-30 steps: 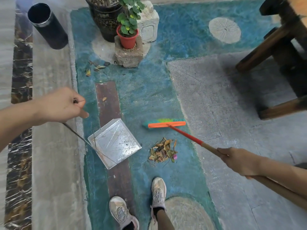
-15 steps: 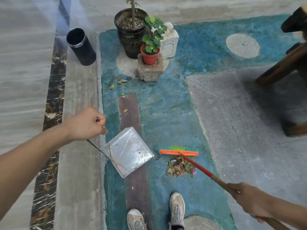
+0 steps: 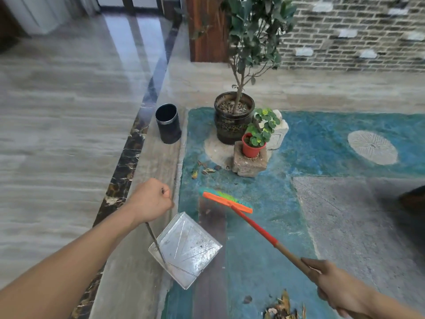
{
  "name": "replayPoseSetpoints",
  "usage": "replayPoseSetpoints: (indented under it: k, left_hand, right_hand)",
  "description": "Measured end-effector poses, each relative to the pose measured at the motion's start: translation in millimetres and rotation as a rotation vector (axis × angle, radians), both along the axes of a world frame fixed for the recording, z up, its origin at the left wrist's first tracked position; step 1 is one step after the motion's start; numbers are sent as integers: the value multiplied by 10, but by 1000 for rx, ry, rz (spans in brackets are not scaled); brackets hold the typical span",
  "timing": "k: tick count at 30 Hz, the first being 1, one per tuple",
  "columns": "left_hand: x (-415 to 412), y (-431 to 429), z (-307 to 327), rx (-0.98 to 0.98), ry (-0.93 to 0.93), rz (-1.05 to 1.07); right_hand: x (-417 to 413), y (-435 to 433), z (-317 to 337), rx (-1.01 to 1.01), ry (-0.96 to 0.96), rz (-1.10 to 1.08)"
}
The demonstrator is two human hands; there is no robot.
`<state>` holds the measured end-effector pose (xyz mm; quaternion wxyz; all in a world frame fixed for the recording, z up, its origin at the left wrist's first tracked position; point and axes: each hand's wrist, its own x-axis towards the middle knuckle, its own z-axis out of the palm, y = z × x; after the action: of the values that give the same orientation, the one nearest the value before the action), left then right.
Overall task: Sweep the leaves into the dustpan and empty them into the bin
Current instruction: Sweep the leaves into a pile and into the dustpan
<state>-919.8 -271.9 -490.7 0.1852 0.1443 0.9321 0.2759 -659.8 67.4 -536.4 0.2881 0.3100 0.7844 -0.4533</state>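
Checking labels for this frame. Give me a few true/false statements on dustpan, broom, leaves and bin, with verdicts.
1. The dustpan holds a pile of leaves. False: its tray looks bare.
2. The left hand grips the dustpan's handle. True.
3. The broom head rests on the leaf pile. False: the pile lies near the bottom edge, well apart from the head.
4. The bin lies on its side. False: it stands upright.
5. The right hand holds the broom's stick. True.
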Motion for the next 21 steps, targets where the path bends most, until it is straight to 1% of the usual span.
replayPoseSetpoints:
  k: [1, 2, 4, 6, 10, 15, 19, 21]
  left_hand:
    - [-122, -26, -31, -6, 14, 23]
    - [-247, -51, -75, -8, 24, 43]
    - [-487, -93, -182, -30, 30, 93]
    - [-736, -122, -303, -71, 38, 129]
    - [-1424, -133, -593, -106, 5, 159]
    - [-2164, -212, -1051, -84, -75, 168]
    - [-2609, -286, -1353, -107, -105, 222]
    - [-2829, -302, -1431, -130, -121, 230]
  right_hand:
    - [-321, -197, 45, -11, -106, -39]
    - [-544, -174, -40, 52, -116, 54]
    - [-1075, -222, -213, 130, -11, 57]
    - [-1584, -274, -305, 152, 12, 115]
    - [-2847, -292, -793, 229, 93, 242]
    - [-4183, -296, -1433, 336, 60, 349]
    - [-4986, -280, -1845, 401, -5, 362]
    - [-5230, -277, -2010, 422, -24, 377]
